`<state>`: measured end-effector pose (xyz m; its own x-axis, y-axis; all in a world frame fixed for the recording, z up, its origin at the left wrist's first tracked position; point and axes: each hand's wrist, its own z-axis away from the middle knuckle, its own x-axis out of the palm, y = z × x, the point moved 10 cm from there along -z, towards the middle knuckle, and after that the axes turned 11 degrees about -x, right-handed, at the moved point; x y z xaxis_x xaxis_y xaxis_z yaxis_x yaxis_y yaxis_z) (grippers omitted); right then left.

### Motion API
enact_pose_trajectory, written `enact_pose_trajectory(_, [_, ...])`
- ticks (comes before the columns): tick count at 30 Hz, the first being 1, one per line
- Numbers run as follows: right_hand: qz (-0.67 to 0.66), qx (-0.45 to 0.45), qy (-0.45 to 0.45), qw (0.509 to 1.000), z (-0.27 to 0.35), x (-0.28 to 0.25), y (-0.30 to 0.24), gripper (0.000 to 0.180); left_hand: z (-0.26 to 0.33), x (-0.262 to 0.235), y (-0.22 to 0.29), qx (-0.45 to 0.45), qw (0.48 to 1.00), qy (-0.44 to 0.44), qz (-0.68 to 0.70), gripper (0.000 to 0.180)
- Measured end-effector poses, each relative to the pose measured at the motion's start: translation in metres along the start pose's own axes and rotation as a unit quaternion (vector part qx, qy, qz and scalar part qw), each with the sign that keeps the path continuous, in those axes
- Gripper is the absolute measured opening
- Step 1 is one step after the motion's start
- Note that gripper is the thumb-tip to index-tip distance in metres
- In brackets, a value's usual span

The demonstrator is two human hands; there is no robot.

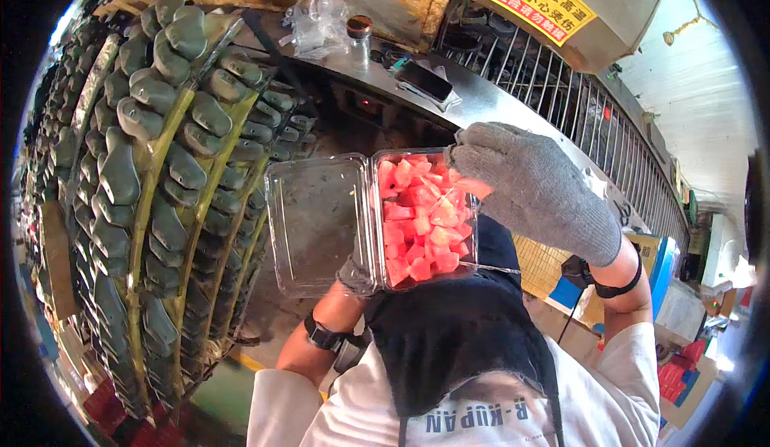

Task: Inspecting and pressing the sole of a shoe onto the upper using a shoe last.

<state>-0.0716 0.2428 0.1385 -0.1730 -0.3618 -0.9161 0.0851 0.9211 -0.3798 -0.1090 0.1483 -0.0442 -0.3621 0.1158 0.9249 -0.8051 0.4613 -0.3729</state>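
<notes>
A clear plastic clamshell box (378, 230) is spread wide, its lid (317, 222) folded out to the left. Red watermelon chunks (421, 222) fill its right half. My left hand (357, 276), in a grey glove, grips the box from below near the hinge; most of its fingers are hidden under it. Over the box's far right corner is my right hand (529, 182), in a grey knit glove, fingers closed together. A watermelon piece (473, 187) sticks out at its edge, seemingly pinched; the thumb is hidden. A thin stick (489, 268) juts from the box's near right side.
Left stands a tall rack (168, 174) hung with many dark, rounded sole-shaped pieces. On the metal ledge ahead are a plastic bag (318, 23), a lidded jar (359, 42) and a phone (425, 81). A barred conveyor (553, 86) runs along the right, beneath a yellow warning label (543, 2).
</notes>
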Motion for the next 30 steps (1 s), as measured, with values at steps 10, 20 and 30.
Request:
enact_pose_trajectory(10, [0.101, 0.029, 0.024, 0.994, 0.067, -0.029, -0.018, 0.05, -0.027, -0.026, -0.016, -0.039, 0.97, 0.07, -0.231, 0.074])
enact_pose_trajectory(20, [0.143, 0.052, 0.109, 0.982, 0.117, -0.028, -0.042, 0.05, -0.061, -0.04, -0.041, -0.086, 0.946, 0.197, -0.241, 0.078])
enact_pose_trajectory(30, [0.113, 0.132, 0.122, 0.977, 0.147, -0.018, -0.05, 0.041, -0.055, -0.037, -0.028, -0.066, 0.928, 0.118, -0.347, 0.07])
